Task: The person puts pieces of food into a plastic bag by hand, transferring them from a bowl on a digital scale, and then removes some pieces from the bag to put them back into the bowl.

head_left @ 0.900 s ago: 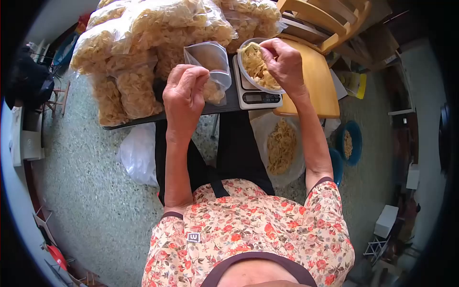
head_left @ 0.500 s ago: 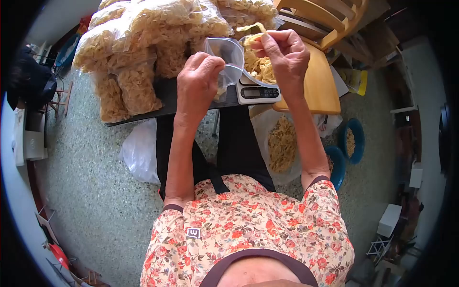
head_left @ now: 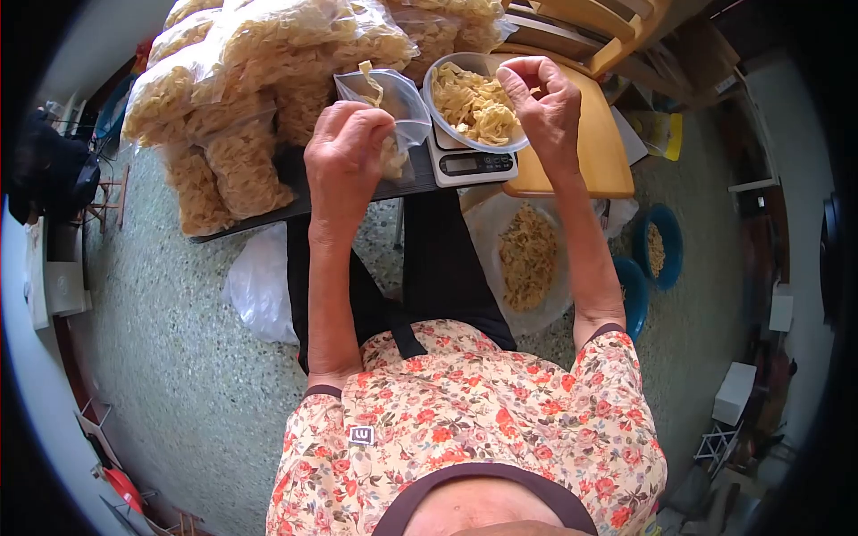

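Observation:
My left hand (head_left: 344, 156) is closed on the edge of a clear plastic bag (head_left: 407, 107). The bag's mouth gapes toward the right, and some pale pieces show low in it. One dried yellowish strip (head_left: 371, 85) sticks up at the bag's mouth, beside my left fingers. Right of the bag, a clear round bowl (head_left: 432, 98) of dried yellowish strips (head_left: 474, 103) sits on a white digital scale (head_left: 474, 167). My right hand (head_left: 550, 103) is at the bowl's right rim, thumb and fingertips drawn together. Whether anything is between them I cannot make out.
Filled clear bags (head_left: 246, 170) are piled on the dark tabletop (head_left: 299, 204) at the left. A wooden chair (head_left: 590, 147) stands right of the scale. On the floor are a plastic sack (head_left: 259, 286), an open bag of dried pieces (head_left: 527, 259) and blue basins (head_left: 666, 277).
The strip that was in my right fingers now stands at the bag's mouth. My left hand and the bag have shifted left, away from the bowl, and more of the bowl's contents show.

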{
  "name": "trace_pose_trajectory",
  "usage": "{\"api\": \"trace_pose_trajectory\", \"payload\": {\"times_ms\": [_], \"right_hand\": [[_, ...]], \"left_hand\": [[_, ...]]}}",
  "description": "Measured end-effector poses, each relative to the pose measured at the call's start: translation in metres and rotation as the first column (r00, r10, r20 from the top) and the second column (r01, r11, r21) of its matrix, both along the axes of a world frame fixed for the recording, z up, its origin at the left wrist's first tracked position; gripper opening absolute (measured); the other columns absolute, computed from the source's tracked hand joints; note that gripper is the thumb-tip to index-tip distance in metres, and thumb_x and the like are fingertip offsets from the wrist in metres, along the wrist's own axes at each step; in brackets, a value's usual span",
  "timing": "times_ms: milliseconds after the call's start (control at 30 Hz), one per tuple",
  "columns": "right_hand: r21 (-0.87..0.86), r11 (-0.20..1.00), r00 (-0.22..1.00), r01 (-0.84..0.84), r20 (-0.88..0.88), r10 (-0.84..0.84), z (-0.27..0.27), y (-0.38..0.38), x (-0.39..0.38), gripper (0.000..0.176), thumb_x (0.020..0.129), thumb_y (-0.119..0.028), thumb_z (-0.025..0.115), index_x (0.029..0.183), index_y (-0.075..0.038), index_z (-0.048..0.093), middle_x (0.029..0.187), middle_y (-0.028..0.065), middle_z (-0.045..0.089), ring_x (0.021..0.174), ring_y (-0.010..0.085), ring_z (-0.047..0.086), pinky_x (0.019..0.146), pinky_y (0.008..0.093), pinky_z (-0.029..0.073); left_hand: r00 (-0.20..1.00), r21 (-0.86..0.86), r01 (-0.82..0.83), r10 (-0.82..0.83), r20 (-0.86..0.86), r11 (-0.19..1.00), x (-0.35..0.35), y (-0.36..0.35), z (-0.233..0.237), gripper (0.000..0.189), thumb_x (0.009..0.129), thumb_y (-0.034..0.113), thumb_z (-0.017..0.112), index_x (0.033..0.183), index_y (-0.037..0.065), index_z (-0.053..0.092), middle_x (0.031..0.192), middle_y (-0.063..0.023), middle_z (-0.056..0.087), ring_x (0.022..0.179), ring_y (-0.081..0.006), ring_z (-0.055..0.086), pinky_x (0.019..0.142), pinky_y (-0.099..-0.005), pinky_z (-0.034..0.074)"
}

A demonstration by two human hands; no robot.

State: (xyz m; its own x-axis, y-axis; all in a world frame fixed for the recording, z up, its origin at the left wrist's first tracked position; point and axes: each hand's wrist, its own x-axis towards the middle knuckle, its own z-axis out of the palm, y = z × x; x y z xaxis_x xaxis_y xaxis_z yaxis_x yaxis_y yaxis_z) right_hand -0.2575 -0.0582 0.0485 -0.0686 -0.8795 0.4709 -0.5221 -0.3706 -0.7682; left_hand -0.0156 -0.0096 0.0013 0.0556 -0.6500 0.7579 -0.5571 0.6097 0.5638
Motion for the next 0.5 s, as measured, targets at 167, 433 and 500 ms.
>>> {"api": "trace_pose_trajectory", "payload": {"times_ms": [167,433,500], "right_hand": [[-0.111,0.979,0.983,-0.174,-0.082,0.165,0.000,0.009,0.013,0.022,0.091,-0.016,0.081,0.108,-0.003,0.076,0.099,0.0096,0.074,0.088,0.0199,0.070,0.077,0.0334,0.056],[-0.242,0.890,0.910,-0.386,-0.257,0.325,-0.016,-0.010,0.056,0.028,0.083,-0.016,0.085,0.109,-0.011,0.078,0.109,0.0116,0.074,0.109,0.0326,0.068,0.095,0.0435,0.054],[-0.282,0.873,0.909,-0.398,-0.248,0.335,-0.019,-0.011,0.059,0.023,0.084,-0.013,0.084,0.106,-0.011,0.079,0.107,0.0108,0.074,0.107,0.0317,0.068,0.094,0.0429,0.054]], "left_hand": [[0.980,-0.087,0.023,-0.005,0.201,0.996,-0.006,0.003,0.003,0.015,0.082,-0.002,0.078,0.094,0.005,0.073,0.096,-0.0092,0.070,0.095,-0.0302,0.068,0.081,-0.0412,0.057],[0.958,-0.062,0.077,-0.057,0.282,0.995,-0.010,0.010,0.008,0.018,0.079,-0.003,0.076,0.096,0.005,0.073,0.099,-0.0104,0.070,0.099,-0.0337,0.068,0.085,-0.0443,0.057],[0.963,-0.055,0.069,-0.052,0.266,0.996,-0.008,0.010,0.006,0.018,0.080,-0.003,0.076,0.095,0.004,0.073,0.098,-0.0104,0.070,0.098,-0.0332,0.068,0.084,-0.0436,0.057]]}}
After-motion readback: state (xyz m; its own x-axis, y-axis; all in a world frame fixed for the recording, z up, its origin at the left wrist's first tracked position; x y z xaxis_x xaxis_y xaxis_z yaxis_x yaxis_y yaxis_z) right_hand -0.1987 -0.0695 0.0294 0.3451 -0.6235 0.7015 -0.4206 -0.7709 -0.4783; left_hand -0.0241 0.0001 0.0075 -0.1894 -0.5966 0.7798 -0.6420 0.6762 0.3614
